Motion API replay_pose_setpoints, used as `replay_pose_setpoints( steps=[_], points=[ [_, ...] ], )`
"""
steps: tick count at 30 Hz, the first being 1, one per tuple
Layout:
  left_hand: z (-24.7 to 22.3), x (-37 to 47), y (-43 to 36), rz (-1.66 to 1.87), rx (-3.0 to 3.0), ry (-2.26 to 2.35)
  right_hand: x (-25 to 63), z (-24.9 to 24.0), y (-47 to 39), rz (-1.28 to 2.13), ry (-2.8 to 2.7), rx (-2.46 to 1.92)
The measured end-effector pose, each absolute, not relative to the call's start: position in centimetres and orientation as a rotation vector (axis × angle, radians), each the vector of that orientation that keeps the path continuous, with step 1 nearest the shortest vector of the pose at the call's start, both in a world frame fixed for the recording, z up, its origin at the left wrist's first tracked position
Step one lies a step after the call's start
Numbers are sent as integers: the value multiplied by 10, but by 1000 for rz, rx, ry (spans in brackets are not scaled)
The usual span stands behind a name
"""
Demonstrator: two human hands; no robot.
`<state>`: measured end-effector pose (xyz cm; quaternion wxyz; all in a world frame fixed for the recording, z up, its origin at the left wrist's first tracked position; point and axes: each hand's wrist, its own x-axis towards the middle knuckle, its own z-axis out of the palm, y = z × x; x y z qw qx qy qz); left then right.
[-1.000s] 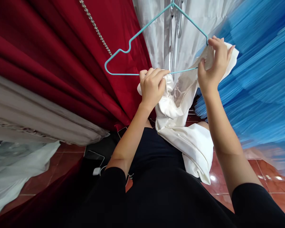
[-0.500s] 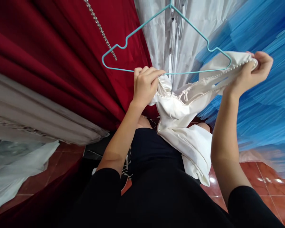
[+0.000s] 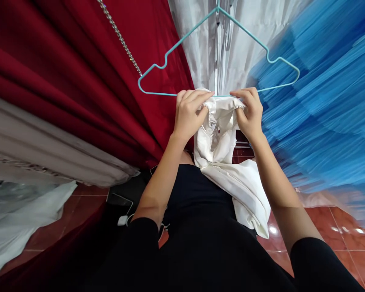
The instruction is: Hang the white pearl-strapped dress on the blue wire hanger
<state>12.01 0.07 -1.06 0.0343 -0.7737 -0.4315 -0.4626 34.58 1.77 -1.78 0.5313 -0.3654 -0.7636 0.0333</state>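
A white dress (image 3: 220,152) with pearl-beaded edges hangs between both hands, its skirt draped over the lap. My left hand (image 3: 190,111) grips one side of its top edge, with the fingers over the bottom bar of a light-blue hanger (image 3: 158,94). My right hand (image 3: 251,113) pinches the other beaded side near the same bar. The hanger is upright, its top near the upper frame edge. Folded fabric spans the gap between the hands, just below the bar.
Red fabric (image 3: 134,101) with a sparkling chain (image 3: 120,37) hangs at left, beside beige cloth (image 3: 48,134). White satin (image 3: 194,44) is behind the hanger. Blue tulle (image 3: 328,109) fills the right. A dark bag-like item (image 3: 124,194) lies on the red tiled floor (image 3: 331,227).
My right hand has moved left and inward with its side of the dress, up to the hanger bar. The stretched top is now gathered between the hands. The hanger has shifted slightly right.
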Motion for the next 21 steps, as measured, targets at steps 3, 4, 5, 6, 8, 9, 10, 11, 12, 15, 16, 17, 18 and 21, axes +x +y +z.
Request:
replay_pose_setpoints(
  steps=[3, 4, 5, 6, 8, 9, 10, 11, 12, 15, 16, 17, 18, 21],
  points=[
    [-22, 113, -13, -1637, -2140, -1272, 346, -21, 23, 35, -1750, -846],
    [-29, 110, -18, -1713, -2030, -1265, 346, -21, 25, 23, -1737, -849],
    [-35, 106, -22, -1775, -1945, -1261, 347, -20, 26, 11, -1727, -858],
    [-42, 100, -26, -1830, -1891, -1261, 347, -20, 27, 4, -1720, -869],
    [-54, 86, -28, -1949, -1853, -1304, 347, -19, 28, 5, -1714, -877],
    [-59, 77, -25, -2023, -1828, -1346, 347, -18, 28, 10, -1712, -872],
    [-61, 67, -20, -2109, -1766, -1387, 347, -17, 28, 16, -1710, -867],
    [-61, 56, -13, -2193, -1669, -1423, 348, -15, 27, 23, -1708, -863],
    [-59, 44, -5, -2261, -1558, -1450, 349, -13, 26, 32, -1709, -866],
    [-37, 9, 19, -2381, -1341, -1390, 352, -6, 19, 53, -1729, -887],
    [-25, -1, 25, -2409, -1326, -1330, 353, -4, 17, 56, -1734, -893],
    [-12, -8, 30, -2424, -1318, -1255, 354, -2, 15, 55, -1739, -896],
    [1, -13, 33, -2408, -1338, -1190, 355, -1, 14, 48, -1742, -898],
    [41, -10, 36, -2156, -1506, -1155, 354, -1, 11, 28, -1750, -899]
  ],
)
